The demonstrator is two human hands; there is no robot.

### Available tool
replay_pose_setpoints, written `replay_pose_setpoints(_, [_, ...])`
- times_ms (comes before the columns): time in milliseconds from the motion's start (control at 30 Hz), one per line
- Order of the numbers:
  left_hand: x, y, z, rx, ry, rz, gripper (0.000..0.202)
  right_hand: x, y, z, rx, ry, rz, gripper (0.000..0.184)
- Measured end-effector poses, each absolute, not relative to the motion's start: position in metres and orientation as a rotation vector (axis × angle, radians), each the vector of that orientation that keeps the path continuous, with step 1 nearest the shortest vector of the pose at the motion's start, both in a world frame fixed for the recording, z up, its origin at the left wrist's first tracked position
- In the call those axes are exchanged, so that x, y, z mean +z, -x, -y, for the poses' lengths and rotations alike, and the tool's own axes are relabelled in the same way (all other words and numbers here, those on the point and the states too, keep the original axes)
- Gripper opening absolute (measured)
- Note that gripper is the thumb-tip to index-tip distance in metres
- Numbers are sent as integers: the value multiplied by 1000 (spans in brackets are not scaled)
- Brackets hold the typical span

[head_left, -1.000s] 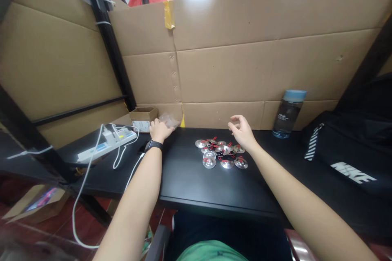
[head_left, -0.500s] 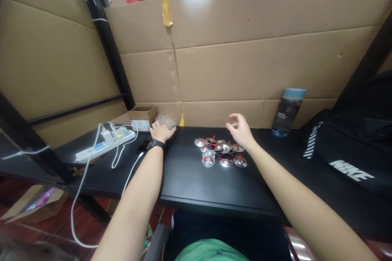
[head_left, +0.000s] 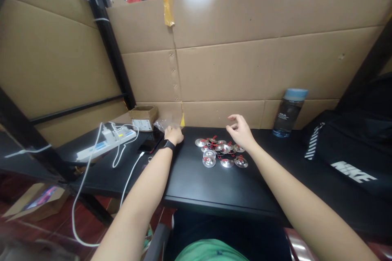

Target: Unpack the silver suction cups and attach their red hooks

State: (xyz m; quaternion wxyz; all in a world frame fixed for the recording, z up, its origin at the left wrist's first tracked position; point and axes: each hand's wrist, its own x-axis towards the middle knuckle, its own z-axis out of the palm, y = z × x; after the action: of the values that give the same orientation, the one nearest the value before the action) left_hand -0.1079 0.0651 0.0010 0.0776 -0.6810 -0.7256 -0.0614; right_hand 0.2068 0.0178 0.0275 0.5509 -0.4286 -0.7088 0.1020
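Observation:
My left hand (head_left: 174, 135), with a dark watch on its wrist, is closed on the edge of a clear plastic bag (head_left: 161, 124) at the back of the desk. Its fingertips are partly hidden behind the hand. Just behind a pile of small silver cymbals (head_left: 209, 159) with red cord loops hovers my right hand (head_left: 241, 131). Nothing is in it, and its thumb and curved fingers are apart. Several cymbals overlap in the pile; a few lie along its front.
A phone (head_left: 150, 144) lies left of my left hand, with a white cable and a power strip (head_left: 105, 145) beside it. A small cardboard box (head_left: 143, 117) stands behind. To the right are a water bottle (head_left: 289, 113) and a black bag (head_left: 349, 147). Cardboard walls the desk's back.
My left hand has moved right and its fingers have closed, drawing the plastic bag along and uncovering the phone. My right hand stays almost where it was.

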Motion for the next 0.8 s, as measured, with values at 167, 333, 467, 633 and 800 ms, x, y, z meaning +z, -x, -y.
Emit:
replay_pose_setpoints(167, [3,95,-60,-183,2024,2177,50,26,-206,-17,235,998,1699,33])
replay_pose_setpoints(333, [4,82,-53,-223,2141,2030,51,26,-205,-17,239,996,1728,33])
replay_pose_setpoints(467, [8,70,-48,-255,2321,1828,55,24,-202,-13,297,994,1782,37])
replay_pose_setpoints(633, [19,65,-43,-307,2562,1566,52,27,-204,-6,342,967,1952,43])
replay_pose_setpoints(800, [23,64,-48,-470,2829,1317,44,37,-216,-33,405,1045,2173,22])
